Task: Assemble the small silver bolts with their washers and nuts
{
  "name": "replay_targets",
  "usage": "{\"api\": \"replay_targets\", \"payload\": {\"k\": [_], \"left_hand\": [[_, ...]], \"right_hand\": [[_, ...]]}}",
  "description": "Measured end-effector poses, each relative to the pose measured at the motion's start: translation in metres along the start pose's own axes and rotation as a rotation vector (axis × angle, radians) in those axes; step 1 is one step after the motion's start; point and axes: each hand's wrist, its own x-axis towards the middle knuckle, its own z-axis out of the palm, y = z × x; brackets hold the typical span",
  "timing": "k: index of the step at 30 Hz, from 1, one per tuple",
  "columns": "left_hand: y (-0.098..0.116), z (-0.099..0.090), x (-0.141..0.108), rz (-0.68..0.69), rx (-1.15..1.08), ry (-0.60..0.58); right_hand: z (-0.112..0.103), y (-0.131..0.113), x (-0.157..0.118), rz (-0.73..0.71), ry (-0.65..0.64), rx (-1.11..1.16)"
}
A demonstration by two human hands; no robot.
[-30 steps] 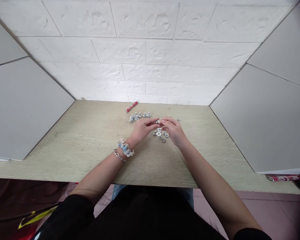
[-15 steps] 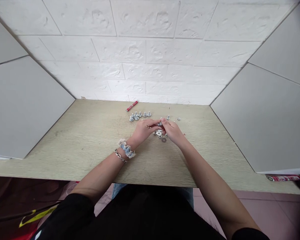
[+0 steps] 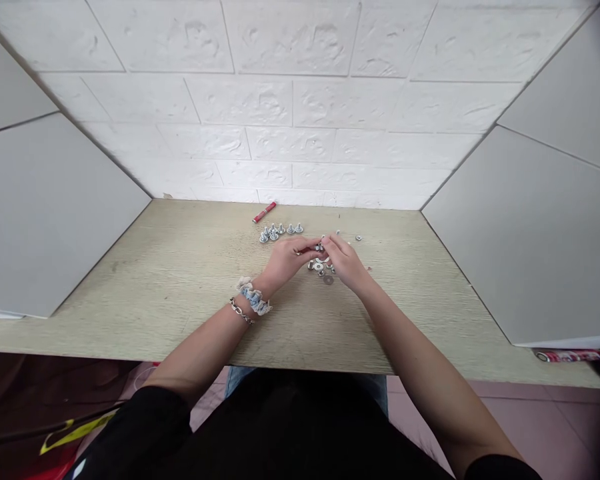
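Pinched between the fingertips of my left hand (image 3: 289, 259) is a small silver bolt (image 3: 319, 247), which seems to carry a nut. My right hand (image 3: 347, 261) closes its thumb and fingers around the bolt's other end, so the two hands meet over the table. The fingers partly cover the bolt. Just below them lie loose washers (image 3: 319, 267), a darker washer (image 3: 329, 280) and several small bolts or nuts (image 3: 311, 265). A standing bolt (image 3: 338, 233) shows partly behind my right hand.
Several bolts with washers (image 3: 273, 235) stand grouped left of my hands on the wooden table (image 3: 180, 267). A red marker-like tube (image 3: 265, 213) lies near the white brick wall (image 3: 290, 140). A single nut (image 3: 359, 238) sits to the right. Grey panels (image 3: 525, 233) flank both sides.
The fingers of my right hand have shifted slightly upward around the bolt, now partly covering the standing bolt behind. My left hand stays in nearly the same place.
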Motion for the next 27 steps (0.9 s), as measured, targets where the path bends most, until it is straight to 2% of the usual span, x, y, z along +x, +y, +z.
{"api": "replay_targets", "payload": {"k": [5,9,12,17,23,25,27], "left_hand": [[0.0009,0.0002,-0.0004,-0.02,0.011,-0.035],[-0.0025,-0.0005,-0.0004,-0.031,0.012,-0.012],[-0.0045,-0.0001,-0.0006,-0.015,0.023,-0.004],[-0.0032,0.0013,-0.0006,0.022,0.021,-0.008],[-0.0012,0.0004,-0.0005,0.007,0.021,-0.029],[-0.0012,-0.0005,0.0,-0.008,0.022,-0.025],[-0.0017,-0.0014,0.0007,-0.027,0.025,-0.011]], "right_hand": [[-0.0014,-0.0032,-0.0017,-0.007,-0.033,-0.144],[-0.0021,-0.0017,-0.0008,-0.089,-0.057,0.032],[-0.0022,-0.0008,-0.0003,-0.1,0.001,0.164],[-0.0022,-0.0006,0.0,0.0,0.069,-0.074],[-0.002,-0.0011,-0.0012,-0.003,-0.012,-0.19],[-0.0019,-0.0006,-0.0007,-0.036,-0.04,-0.168],[-0.0017,0.0011,0.001,-0.078,-0.061,-0.051]]}}
